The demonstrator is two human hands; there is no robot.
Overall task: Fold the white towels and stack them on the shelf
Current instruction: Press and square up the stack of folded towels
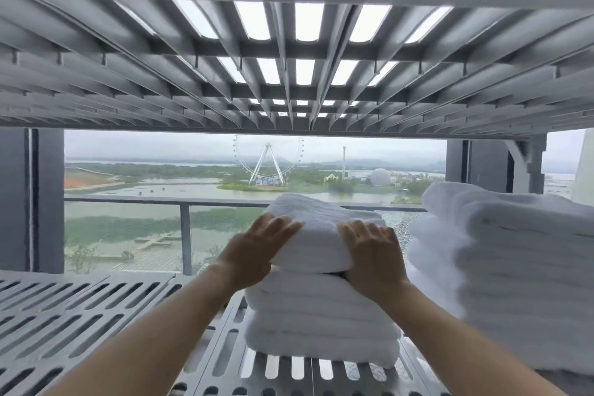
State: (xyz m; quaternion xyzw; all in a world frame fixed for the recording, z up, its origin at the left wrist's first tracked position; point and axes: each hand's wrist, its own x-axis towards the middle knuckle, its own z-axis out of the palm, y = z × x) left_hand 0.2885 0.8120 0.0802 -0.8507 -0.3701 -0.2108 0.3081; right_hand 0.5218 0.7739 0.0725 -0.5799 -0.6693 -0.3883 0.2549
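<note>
A folded white towel [316, 235] lies on top of a stack of folded white towels [321, 325] on the grey slotted shelf [80, 315]. My left hand [254, 251] grips the top towel's left end, fingers over the top and thumb at its lower edge. My right hand [373, 251] grips its right end the same way. The stack stands in the middle of the shelf, near the front.
A taller pile of folded white towels [508, 273] fills the shelf's right side, close to my right arm. The slatted underside of the shelf above [289, 58] hangs low overhead. A window with a railing [160, 201] is behind the shelf.
</note>
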